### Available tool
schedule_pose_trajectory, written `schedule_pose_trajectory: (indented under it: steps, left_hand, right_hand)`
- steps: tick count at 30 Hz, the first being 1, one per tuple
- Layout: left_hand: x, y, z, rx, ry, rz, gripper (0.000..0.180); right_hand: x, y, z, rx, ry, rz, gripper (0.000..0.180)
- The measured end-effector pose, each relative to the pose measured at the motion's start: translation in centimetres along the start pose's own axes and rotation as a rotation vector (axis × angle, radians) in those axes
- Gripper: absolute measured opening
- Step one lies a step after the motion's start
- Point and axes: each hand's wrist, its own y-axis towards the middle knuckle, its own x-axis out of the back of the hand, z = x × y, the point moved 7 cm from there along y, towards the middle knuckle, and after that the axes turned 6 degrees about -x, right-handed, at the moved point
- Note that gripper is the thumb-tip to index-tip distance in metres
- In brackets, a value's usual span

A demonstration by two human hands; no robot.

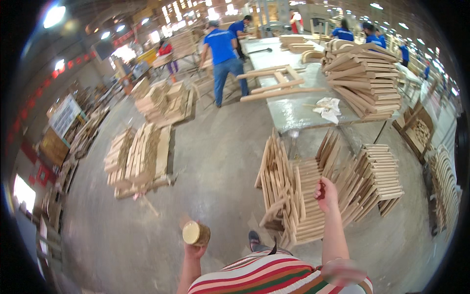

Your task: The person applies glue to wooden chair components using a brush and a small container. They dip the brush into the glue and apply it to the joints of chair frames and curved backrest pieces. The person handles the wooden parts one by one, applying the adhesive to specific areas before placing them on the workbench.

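My left hand [196, 250] is wrapped round a short brownish cylinder with a pale round top [191, 232], perhaps a tub or can; its contents do not show. My right hand [329, 195] is raised over stacked wooden frames [308, 196], its fingers curled together. A small dark reddish patch shows at those fingers, too small to name. Whether the right hand touches the frames I cannot tell. The frames stand packed side by side on the floor, with slatted wooden pieces [379, 164] to their right.
A plastic-covered table [303, 115] bears a tall pile of curved wooden parts [362, 78], a wooden frame [281, 81] and a white cloth [328, 109]. Piles of wood pieces [142, 152] stand on the left floor. A person in blue [220, 49] stands beyond. At right is a wooden bin [416, 130].
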Motion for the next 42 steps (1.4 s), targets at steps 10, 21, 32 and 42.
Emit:
schedule_pose_trajectory:
  steps: [10,21,32,42]
  left_hand:
    - [1.5,20.6,-13.1,-0.152,0.096,-0.075,0.041]
    - [-3.0,52.8,-21.7,0.063,0.252,0.072,0.048]
    - [-18.4,81.8,-11.4,0.367,0.276,0.300,0.050]
    - [-24.7,94.3,-2.2,0.578,0.318,0.344,0.050]
  right_hand:
    - [-22.7,24.8,1.1,0.139,-0.442,0.210,0.018]
    - [-19.8,44.7,7.7,0.460,-1.442,-0.595,0.027]
    - [-10.3,52.2,19.5,0.214,-1.803,-1.358,0.023]
    - [-5.6,56.1,23.6,0.034,-2.241,-1.233,0.014]
